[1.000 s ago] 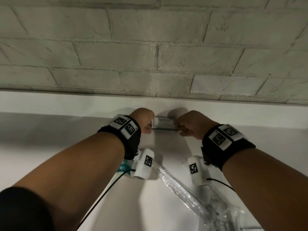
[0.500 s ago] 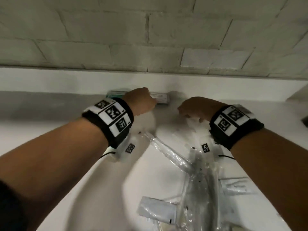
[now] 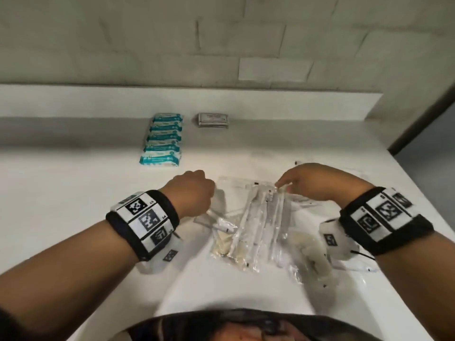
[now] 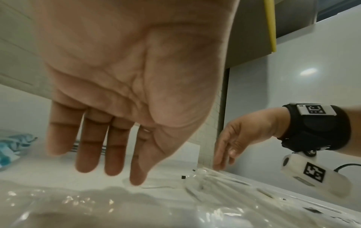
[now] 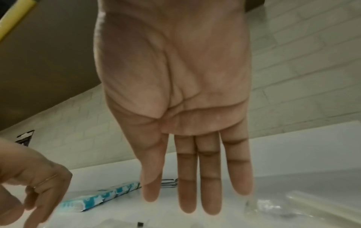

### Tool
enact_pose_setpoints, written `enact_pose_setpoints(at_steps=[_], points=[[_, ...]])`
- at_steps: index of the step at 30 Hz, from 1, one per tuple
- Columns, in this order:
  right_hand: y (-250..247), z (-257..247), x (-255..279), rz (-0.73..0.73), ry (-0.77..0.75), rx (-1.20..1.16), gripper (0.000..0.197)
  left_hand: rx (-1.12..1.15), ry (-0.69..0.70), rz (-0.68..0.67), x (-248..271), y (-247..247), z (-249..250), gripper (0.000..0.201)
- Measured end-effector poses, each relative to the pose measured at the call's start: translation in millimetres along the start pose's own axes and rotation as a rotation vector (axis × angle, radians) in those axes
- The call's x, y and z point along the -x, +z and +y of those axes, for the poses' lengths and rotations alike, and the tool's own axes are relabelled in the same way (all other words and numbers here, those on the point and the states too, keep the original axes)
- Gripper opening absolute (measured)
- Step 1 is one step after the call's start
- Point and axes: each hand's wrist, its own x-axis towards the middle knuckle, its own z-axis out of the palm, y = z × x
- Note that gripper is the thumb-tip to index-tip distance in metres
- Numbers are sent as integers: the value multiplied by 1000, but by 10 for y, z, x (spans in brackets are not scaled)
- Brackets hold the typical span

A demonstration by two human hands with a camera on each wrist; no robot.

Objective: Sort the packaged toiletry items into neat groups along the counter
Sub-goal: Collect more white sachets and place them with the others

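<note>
A loose pile of clear plastic packets (image 3: 258,222) with toothbrushes and other small items lies in the middle of the white counter (image 3: 73,183). My left hand (image 3: 194,193) hovers at the pile's left edge, fingers relaxed in the left wrist view (image 4: 109,154), holding nothing. My right hand (image 3: 300,183) points straight fingers (image 5: 207,185) down onto the pile's top right corner. At the back stand a column of teal-and-white packets (image 3: 161,140) and a small stack of grey sachets (image 3: 213,120).
A low white ledge (image 3: 98,99) runs along the brick wall behind the counter. The counter's right edge (image 3: 403,163) slants close to my right wrist. More clear packets (image 3: 310,252) lie under the right forearm.
Both hands have let go of the grey sachet stack at the back wall and drawn back to the clear packet pile. The head view has tilted down.
</note>
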Motion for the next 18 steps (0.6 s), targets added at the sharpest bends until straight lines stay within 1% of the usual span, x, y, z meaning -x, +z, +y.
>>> enact_pose_setpoints(at_steps=[1,2,3,5,6,7,8,10,11,12,13,14,16,17,18], points=[[33,14,133,27,-1,-27,24,21,-6,46,108,10,34,32],[82,19,232,22,-15,-44,24,41,6,54,174,25,65,29],[153,18,332,-12,-43,-38,25,57,36,34,236,53,99,27],[327,22,444,-177,-79,-16,38,99,83,-34,306,138,163,22],[403,67,489,-258,-83,-33,46,112,85,-42,341,185,218,21],[441,126,495,-286,-83,-81,49,118,80,-31,354,233,252,26],[424,212,519,-245,-71,-140,47,128,62,-13,372,270,308,35],[335,357,508,-35,-57,-222,31,177,-13,20,391,337,363,46],[285,439,501,83,-39,-225,26,193,-52,45,398,370,403,47],[257,503,455,166,-11,-216,25,199,-85,70,391,408,415,47],[241,583,406,201,20,-180,26,212,-118,93,375,443,450,46],[247,610,334,174,46,-122,29,242,-158,116,370,468,460,44],[329,622,203,60,78,39,44,289,-218,160,376,489,512,38],[378,599,140,39,92,110,52,285,-237,170,384,489,525,35],[416,583,106,55,99,149,57,275,-257,173,387,496,548,33]])
